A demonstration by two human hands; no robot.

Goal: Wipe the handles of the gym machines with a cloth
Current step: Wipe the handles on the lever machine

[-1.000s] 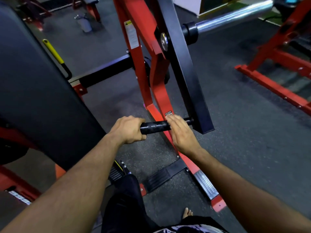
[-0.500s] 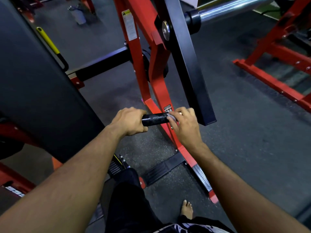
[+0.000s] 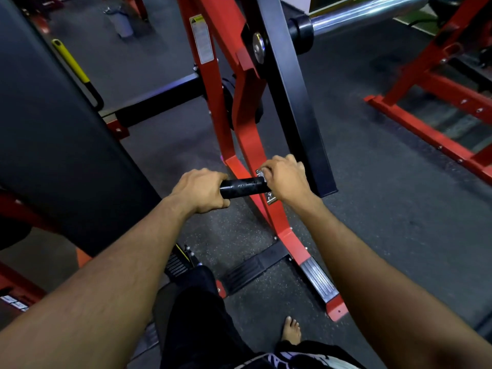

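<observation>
Both hands clenched on the black handle (image 3: 243, 187): left hand (image 3: 199, 190) at its end, right hand (image 3: 286, 179) by the black lever arm (image 3: 292, 102). No cloth visible. Risk: wet-looking grip, hands could slip.

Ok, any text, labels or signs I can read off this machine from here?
None is legible.
Warning label on the red upright: yellow header with a triangle symbol, print too blurred.
Small sticker on the red strut by the right hand: too small, partly hidden.
Stickers at lower left: blurred.

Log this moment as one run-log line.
left hand: grips black handle | right hand: curled over handle's far end | cloth: cannot tell | red frame: behind
</observation>
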